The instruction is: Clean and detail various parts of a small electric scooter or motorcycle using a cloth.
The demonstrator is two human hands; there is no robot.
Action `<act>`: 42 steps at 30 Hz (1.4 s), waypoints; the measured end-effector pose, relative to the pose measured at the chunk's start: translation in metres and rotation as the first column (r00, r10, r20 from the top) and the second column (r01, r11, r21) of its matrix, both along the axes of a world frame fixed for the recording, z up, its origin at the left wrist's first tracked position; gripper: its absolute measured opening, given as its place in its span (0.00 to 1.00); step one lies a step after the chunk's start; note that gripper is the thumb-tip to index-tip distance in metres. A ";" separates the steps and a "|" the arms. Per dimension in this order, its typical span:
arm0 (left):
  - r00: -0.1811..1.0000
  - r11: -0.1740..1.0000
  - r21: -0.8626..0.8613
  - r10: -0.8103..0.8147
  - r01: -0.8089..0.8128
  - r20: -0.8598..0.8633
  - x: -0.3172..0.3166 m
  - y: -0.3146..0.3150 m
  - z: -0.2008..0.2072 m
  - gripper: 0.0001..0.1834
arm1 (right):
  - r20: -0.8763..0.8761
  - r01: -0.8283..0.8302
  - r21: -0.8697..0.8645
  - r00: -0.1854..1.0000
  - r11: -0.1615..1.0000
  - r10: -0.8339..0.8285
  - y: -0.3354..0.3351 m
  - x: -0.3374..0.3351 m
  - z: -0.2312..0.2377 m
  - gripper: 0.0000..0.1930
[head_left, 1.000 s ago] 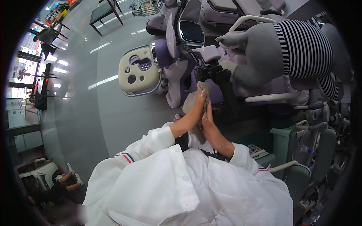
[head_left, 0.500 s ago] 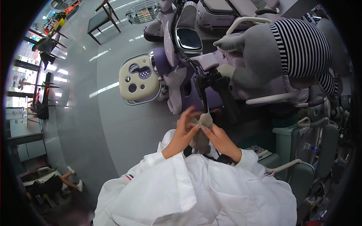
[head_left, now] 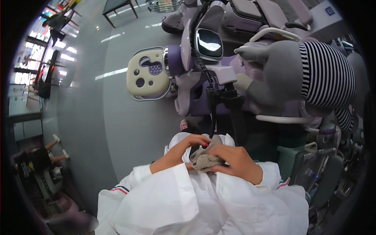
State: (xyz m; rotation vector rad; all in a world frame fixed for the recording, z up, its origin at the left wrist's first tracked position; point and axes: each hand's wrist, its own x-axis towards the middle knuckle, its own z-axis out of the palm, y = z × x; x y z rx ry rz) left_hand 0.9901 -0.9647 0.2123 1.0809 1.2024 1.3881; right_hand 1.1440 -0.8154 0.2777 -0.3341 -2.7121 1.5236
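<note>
Both hands are drawn in close to my lap, around a small soft bundle. Its lower part is a ribbed grey-brown knitted piece (head_left: 207,161), and a smoother grey fabric part shows above it between my fingers; I cannot tell what the whole thing is. My right hand (head_left: 235,156) is curled over the bundle from the right, gripping the knit. From the left, my left hand (head_left: 190,144) reaches with bent fingers onto the grey part, its fingertips partly hidden behind the right hand. A dark strap or cable (head_left: 212,127) runs upward just beyond the hands.
A purple electric scooter (head_left: 188,94) stands ahead, with a cream-lidded basket (head_left: 156,84) and black handlebar grip. On its seat lies a large grey plush toy (head_left: 329,72) in a striped shirt. A green bin (head_left: 289,158) is at right. A chair (head_left: 117,7) stands far off; another person's legs (head_left: 53,150) show lower left.
Both hands have come down toward my lap with the bundle. The knitted piece has tipped from upright to sideways, and the right hand has turned over it. The view has shifted slightly.
</note>
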 end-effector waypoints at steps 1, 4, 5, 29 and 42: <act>0.995 0.999 -0.020 -0.031 0.033 0.093 -0.005 0.004 0.008 0.28 | -0.066 -0.007 -0.114 0.998 0.993 0.000 0.008 -0.009 0.005 0.14; 0.991 0.990 0.129 0.034 -0.051 0.132 -0.020 0.022 0.033 0.30 | -0.239 0.031 -0.268 0.966 0.963 -0.098 0.023 -0.028 0.013 0.17; 0.983 0.958 0.271 0.047 -0.094 0.175 -0.027 0.028 0.036 0.29 | -0.342 0.087 -0.315 0.918 0.945 -0.199 0.028 -0.034 0.012 0.19; 0.940 0.929 0.143 0.342 -0.341 0.024 -0.053 0.097 0.077 0.23 | -0.324 0.274 -0.293 0.873 0.916 -0.365 0.109 -0.030 0.005 0.15; 0.899 0.963 0.197 0.246 -0.183 -0.363 -0.116 0.097 0.066 0.09 | -0.424 0.322 0.678 0.906 0.661 -0.007 0.188 -0.001 0.044 0.19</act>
